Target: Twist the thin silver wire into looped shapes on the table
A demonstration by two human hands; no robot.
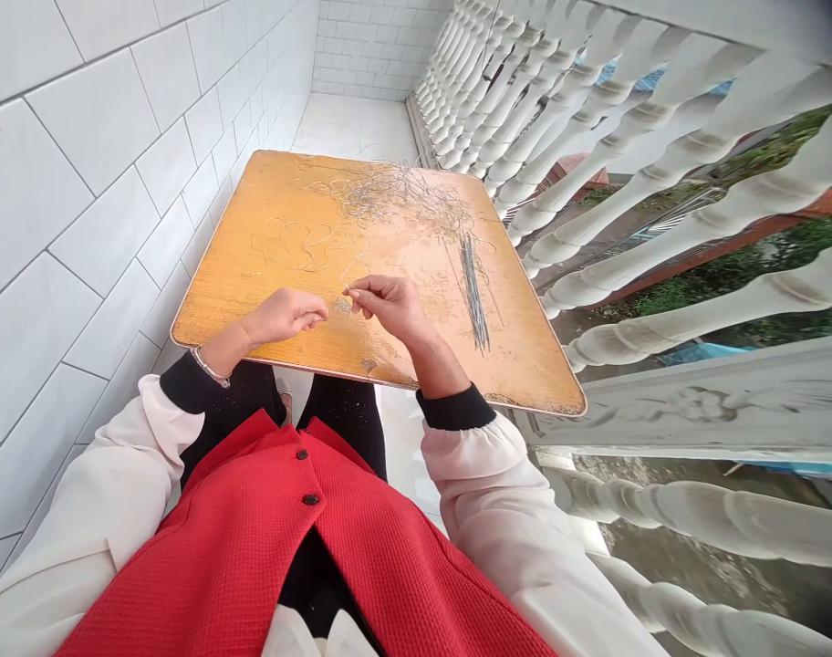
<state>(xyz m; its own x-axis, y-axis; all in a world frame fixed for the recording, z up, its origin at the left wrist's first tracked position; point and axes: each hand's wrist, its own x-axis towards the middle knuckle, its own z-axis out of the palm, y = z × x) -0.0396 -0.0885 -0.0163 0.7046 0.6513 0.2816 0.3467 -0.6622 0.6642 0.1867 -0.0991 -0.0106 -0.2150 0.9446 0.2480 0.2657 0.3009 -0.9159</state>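
Observation:
My left hand rests on the orange wooden table with its fingers curled shut; what they pinch is too small to make out. My right hand is beside it, fingertips pinched on a thin silver wire that loops away over the tabletop. Between the two hands lies a small wire piece. Several bent wire shapes lie in a row just beyond my hands.
A tangled heap of silver wire sits at the table's far side. A bundle of straight metal rods lies to the right. A white tiled wall is on the left, a white balustrade on the right.

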